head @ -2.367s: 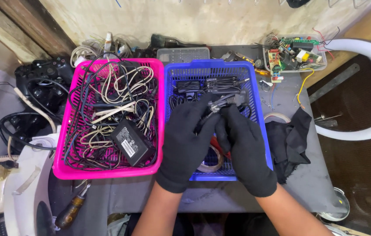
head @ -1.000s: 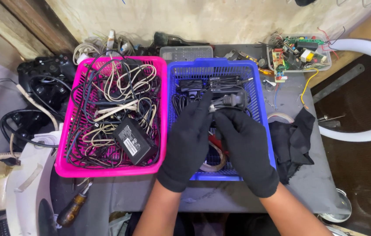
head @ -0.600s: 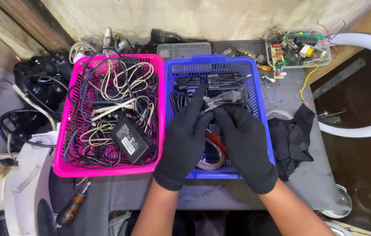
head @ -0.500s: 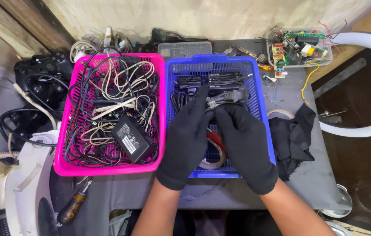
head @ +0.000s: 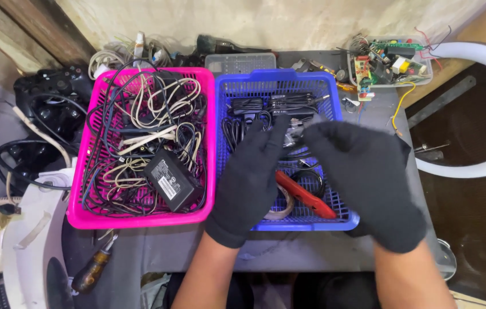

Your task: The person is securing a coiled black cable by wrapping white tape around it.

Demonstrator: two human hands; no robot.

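Pink plastic forms the left basket (head: 77, 213), set on the grey tabletop (head: 168, 252) and filled with a loose tangle of black and cream cables (head: 140, 123) and a black power adapter (head: 169, 182); a wooden-handled screwdriver (head: 93, 270) lies just near of it. Just to its right stands the blue basket (head: 277, 77), where both gloved hands are held. The left hand (head: 251, 177) is kept flat and released over the near-left part of the basket, its fingertips reaching toward a small black and silver connector piece (head: 295, 130) among coiled black leads (head: 243, 123). The right hand (head: 366, 183) hovers over the right wall, fingers curled loosely toward the same piece; whether anything is pinched there cannot be told. A red-handled tool (head: 306, 197) lies beneath the two hands on the basket floor. The piece is judged light, and its leads limp and prone to snagging on neighbouring loops and on the mesh, so it would best be taken by the stiff plug body rather than the wire. Room is judged tight sideways, bounded by the basket walls, with open space only upward. Farther right, a clear tray of circuit boards (head: 389, 60) sits at the far corner, and a black cloth (head: 404, 150) is draped near the tabletop's right edge.
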